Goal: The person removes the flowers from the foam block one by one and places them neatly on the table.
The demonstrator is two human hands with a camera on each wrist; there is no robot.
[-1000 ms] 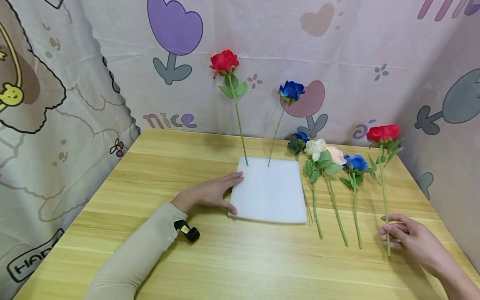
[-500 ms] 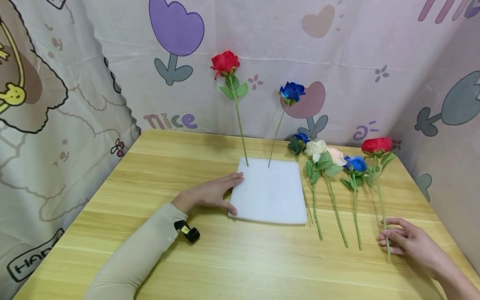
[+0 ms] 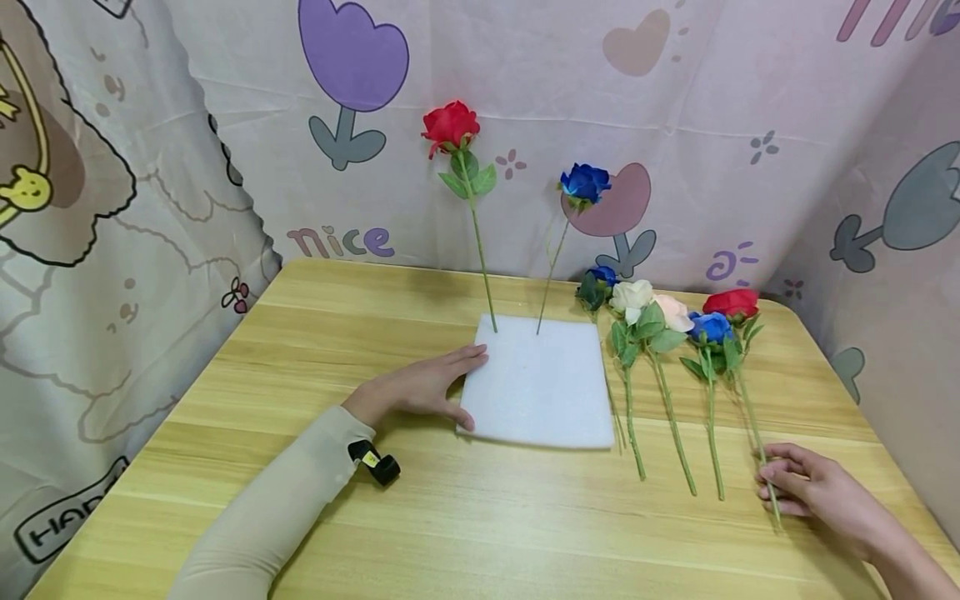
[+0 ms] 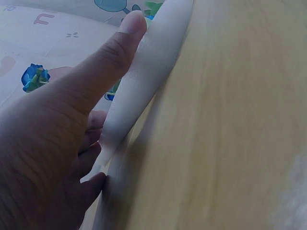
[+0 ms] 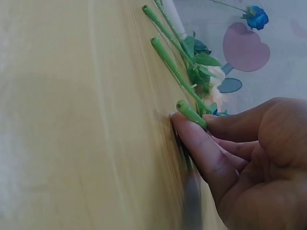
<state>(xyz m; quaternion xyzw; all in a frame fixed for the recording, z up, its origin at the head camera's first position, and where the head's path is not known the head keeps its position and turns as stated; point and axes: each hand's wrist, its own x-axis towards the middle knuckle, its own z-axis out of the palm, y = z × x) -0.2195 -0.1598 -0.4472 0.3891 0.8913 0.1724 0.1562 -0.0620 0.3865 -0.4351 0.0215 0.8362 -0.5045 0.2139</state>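
Note:
My right hand [image 3: 825, 496] pinches the lower stem of a red artificial rose [image 3: 733, 303] between thumb and fingers. The rose slants back to the left, its bloom just behind the lying blue rose [image 3: 711, 327]. In the right wrist view, the held stem's cut end [image 5: 189, 113] sticks out past my fingertips. A white foam board [image 3: 540, 387] lies mid-table, and my left hand [image 3: 423, 385] rests against its left edge, thumb and fingers spread. Out of the board's back part rise another red rose [image 3: 452, 127] and another blue rose [image 3: 585, 182].
Right of the board lie a white rose [image 3: 632, 296], a pale pink rose [image 3: 672, 312] and a dark blue rose [image 3: 592, 288], partly overlapping. The wooden table [image 3: 300, 333] meets a printed cloth backdrop [image 3: 510, 50] at the back.
The red rose in my right hand has come down and to the left, from nearly upright to low beside the blue rose. My left hand and the board stay put.

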